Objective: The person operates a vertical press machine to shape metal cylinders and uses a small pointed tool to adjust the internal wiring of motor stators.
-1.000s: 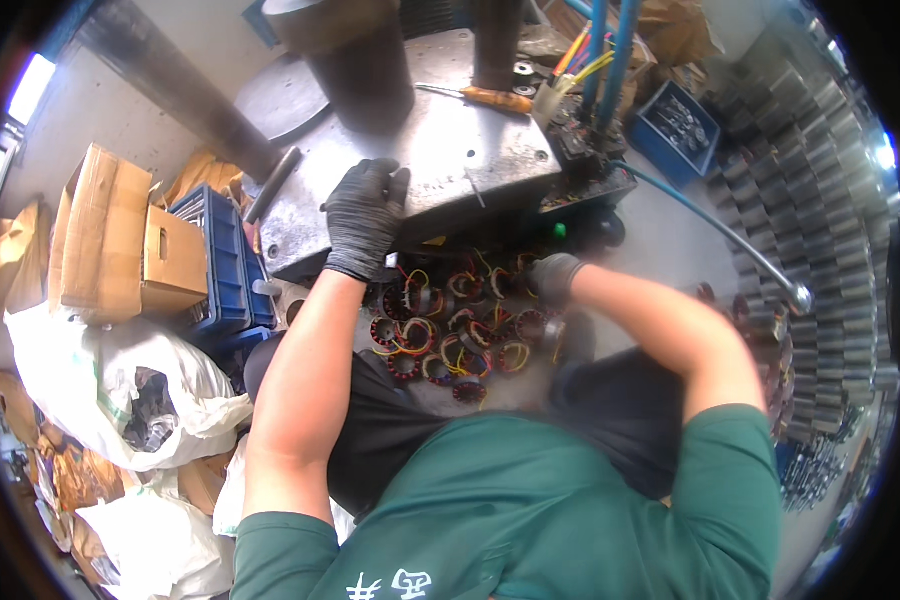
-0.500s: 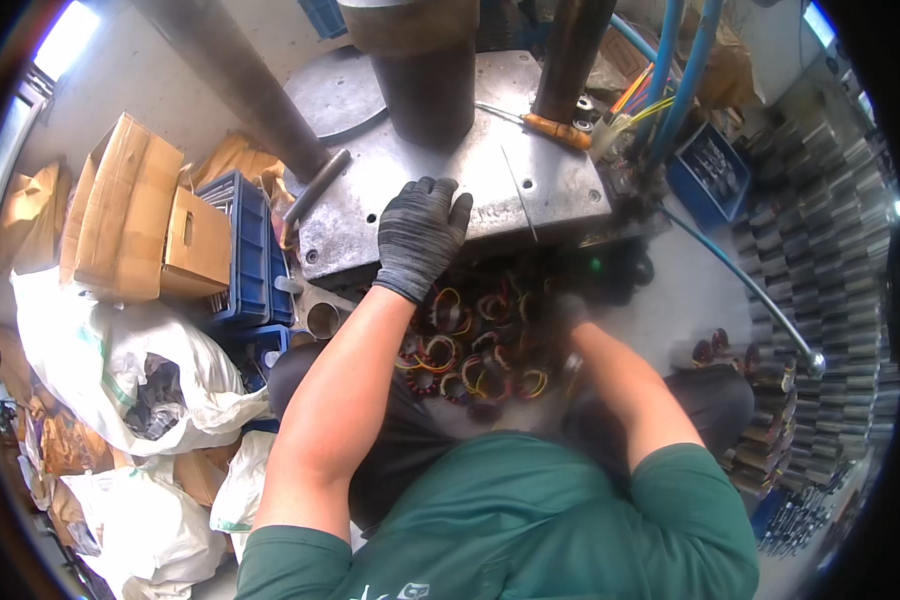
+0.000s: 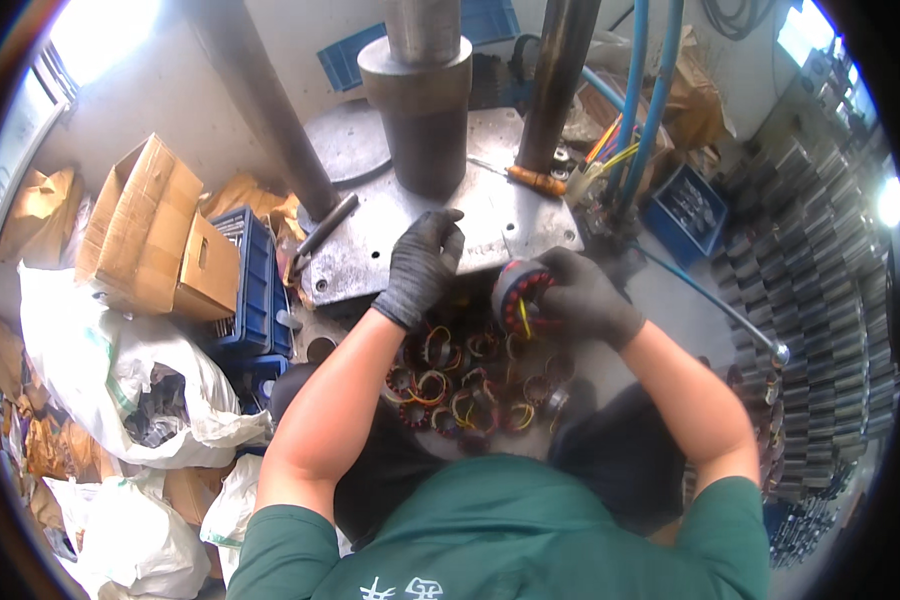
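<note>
My right hand [image 3: 592, 298], in a dark grey glove, grips a wound motor stator [image 3: 513, 296], a ring with red around its face and yellow leads. It is held just off the near right edge of a metal press plate [image 3: 355, 262]. My left hand [image 3: 420, 268], gloved too, is over the plate's near edge. Its fingers are loosely bent, the thumb stands apart, and nothing shows in it. Beyond it a thick steel ram [image 3: 428, 140] comes down to the plate. Below my hands lies a pile of stators [image 3: 432, 385] with coloured leads.
A wooden-handled tool [image 3: 537, 181] and a short metal bar [image 3: 327, 232] lie on the plate. Steel columns [image 3: 270, 110] flank the ram. Cardboard boxes [image 3: 135, 225], blue crates [image 3: 260, 290] and white sacks [image 3: 80, 350] stand left. Stacked metal cylinders [image 3: 820, 300] fill the right.
My right hand has risen from the stator pile to the plate's edge, now with a stator in it. My left hand stays near the plate's edge, its fingers more bent. The view has tilted up.
</note>
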A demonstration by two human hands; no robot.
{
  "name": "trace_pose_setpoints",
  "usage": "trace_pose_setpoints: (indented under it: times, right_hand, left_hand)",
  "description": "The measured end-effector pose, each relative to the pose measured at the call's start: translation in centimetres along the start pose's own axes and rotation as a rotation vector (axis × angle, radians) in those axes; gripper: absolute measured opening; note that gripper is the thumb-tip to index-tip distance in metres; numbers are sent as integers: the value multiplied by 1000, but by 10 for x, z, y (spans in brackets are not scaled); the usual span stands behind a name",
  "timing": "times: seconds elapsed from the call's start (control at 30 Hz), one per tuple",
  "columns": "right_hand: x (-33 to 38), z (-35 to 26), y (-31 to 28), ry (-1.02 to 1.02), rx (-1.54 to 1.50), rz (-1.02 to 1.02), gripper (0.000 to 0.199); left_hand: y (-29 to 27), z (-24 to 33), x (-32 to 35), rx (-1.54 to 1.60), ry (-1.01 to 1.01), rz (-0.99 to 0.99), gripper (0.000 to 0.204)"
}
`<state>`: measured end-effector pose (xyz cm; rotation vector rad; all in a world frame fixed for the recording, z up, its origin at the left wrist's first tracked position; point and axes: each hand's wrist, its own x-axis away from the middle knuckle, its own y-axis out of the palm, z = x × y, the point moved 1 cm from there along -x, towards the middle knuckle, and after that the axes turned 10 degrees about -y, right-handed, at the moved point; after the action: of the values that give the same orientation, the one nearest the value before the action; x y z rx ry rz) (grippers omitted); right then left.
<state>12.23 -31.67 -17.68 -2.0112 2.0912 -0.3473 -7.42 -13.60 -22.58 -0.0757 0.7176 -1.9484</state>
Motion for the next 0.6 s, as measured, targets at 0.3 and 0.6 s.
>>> trace_pose_setpoints:
  times: [0.3,0.6]
  right_hand:
    - [-27,-7,19,63,-734,385,45]
    - [-43,-14,28,85,-1223,258,43]
  left_hand:
    - [-9,66,37,697,-158,-504,99]
    - [-26,69,26,923,-237,-432,88]
